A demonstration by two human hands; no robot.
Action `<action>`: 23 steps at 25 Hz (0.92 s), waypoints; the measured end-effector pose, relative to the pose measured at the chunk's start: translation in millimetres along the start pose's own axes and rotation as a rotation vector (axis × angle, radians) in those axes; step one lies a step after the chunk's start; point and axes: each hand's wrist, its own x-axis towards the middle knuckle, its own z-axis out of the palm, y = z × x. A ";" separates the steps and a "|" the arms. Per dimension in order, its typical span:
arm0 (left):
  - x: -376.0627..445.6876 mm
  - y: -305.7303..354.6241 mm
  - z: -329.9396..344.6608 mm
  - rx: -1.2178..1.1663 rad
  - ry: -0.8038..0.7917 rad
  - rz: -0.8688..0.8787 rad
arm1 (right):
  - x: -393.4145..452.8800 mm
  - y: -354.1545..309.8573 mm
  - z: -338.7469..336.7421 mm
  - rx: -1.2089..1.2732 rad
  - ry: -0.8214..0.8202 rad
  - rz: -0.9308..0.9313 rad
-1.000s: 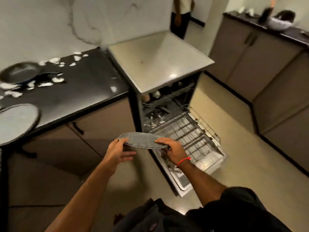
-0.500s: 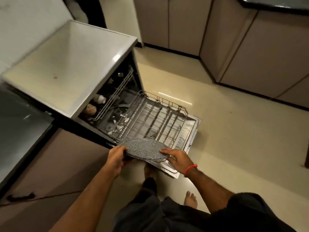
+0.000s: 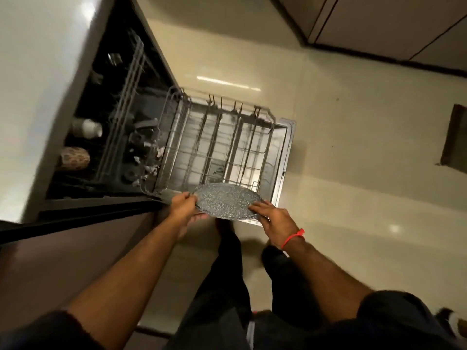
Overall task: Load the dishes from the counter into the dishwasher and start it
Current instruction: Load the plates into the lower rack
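Speckled grey plate (image 3: 226, 200) held roughly flat, face up, w/ both hands, hovering over near edge of pulled-out lower rack (image 3: 222, 145) of open dishwasher (image 3: 141, 137). Left hand (image 3: 185, 209) gripping plate's left rim, thumb on top, fingers curled under. Right hand (image 3: 274, 221) gripping right rim, fingers spread over top edge; red band at wrist. Both hands equally close, one per side, so neither favoured.

Key relation: plate lying horizontal, while rack's tine rows run away from body toward far rim. Slots sit just ahead of and below plate. Judging from that, next move needs plate tipped up on edge, aligned w/ a gap betw. tine rows, then lowered in. Probably easier w/ one hand letting go; can't tell which.

Lower rack looks bare of dishes as far as visible, though motion blur hides detail. Farther in, upper rack (image 3: 126, 102) w/ a white cup (image 3: 87, 127) and a patterned cup (image 3: 74, 157) beside it. Dishwasher door (image 3: 283, 170) down under lower rack. Beyond: pale floor (image 3: 353, 173), cabinet fronts (image 3: 391, 26) top right. Task early; start step far off.
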 end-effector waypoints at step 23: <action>203.1 -91.2 32.7 0.429 0.177 0.114 | 89.4 116.9 136.0 -0.040 0.076 0.076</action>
